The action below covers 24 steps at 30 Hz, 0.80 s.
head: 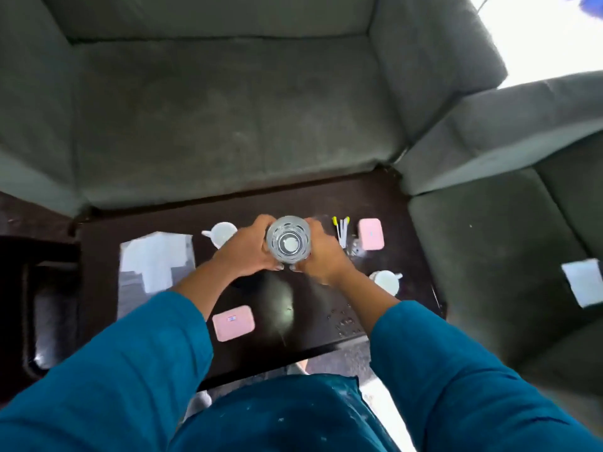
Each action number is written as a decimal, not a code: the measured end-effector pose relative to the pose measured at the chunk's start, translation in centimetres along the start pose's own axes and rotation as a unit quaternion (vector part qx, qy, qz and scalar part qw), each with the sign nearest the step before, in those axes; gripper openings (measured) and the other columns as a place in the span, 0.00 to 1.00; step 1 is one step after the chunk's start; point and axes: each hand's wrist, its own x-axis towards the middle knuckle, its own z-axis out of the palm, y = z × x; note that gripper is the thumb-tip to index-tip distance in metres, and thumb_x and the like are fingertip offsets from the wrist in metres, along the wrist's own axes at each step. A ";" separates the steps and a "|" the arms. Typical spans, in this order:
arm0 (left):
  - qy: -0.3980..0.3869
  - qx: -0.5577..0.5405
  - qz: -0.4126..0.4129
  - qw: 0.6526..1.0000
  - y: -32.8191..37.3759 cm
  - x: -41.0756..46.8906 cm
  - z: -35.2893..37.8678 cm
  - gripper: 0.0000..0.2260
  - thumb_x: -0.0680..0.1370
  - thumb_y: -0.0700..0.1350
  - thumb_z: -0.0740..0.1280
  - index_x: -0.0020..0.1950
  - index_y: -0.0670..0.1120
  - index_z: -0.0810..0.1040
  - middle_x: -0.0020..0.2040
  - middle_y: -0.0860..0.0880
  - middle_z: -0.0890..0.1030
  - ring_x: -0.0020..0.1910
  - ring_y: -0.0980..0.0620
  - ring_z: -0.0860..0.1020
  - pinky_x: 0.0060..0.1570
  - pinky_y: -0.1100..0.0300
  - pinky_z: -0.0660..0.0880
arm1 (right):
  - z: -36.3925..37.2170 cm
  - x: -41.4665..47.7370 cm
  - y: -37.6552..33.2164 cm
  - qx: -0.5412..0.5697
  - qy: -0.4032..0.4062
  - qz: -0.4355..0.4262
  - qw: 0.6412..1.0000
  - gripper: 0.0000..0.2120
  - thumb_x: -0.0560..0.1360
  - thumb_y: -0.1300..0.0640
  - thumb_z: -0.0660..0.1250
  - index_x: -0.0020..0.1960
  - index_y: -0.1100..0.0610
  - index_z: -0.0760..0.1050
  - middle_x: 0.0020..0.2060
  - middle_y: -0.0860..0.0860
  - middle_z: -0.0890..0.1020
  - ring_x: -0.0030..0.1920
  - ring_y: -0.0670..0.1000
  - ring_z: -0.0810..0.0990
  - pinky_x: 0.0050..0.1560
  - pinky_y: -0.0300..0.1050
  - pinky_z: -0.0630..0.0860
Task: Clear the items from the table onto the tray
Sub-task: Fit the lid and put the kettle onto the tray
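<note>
Both hands held the glass (pixel 288 240) between them over the middle of the table (pixel 293 347): the left hand (pixel 244 252) curled round its left side, the right hand (pixel 321 252) round its right, with the thumbs nearly meeting on the near side. The glass stood upright, mouth toward the camera (whether its base touched the table could not be told). To its left sat the far cup (pixel 223 234), and beyond that the shiny tray (pixel 130 298) with white paper (pixel 156 256) on it. To the right lay yellow-tipped sticks (pixel 341 230) just beside the far box (pixel 371 233), which was pink. The near cup (pixel 386 280) stood by the right wrist, and the near box (pixel 233 322), also pink, lay under the left forearm. A grey sofa (pixel 228 109) wrapped round the table.
</note>
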 end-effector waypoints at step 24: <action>-0.089 -0.010 -0.104 0.991 -8.5 7.9 10.8 0.47 0.65 0.40 0.75 0.75 0.54 0.50 0.46 0.50 0.80 0.48 0.52 0.80 0.45 0.58 0.79 | 7.3 7.2 12.2 0.011 -0.024 0.029 0.999 0.37 0.62 0.63 0.76 0.67 0.56 0.65 0.61 0.54 0.75 0.62 0.54 0.73 0.61 0.49 0.71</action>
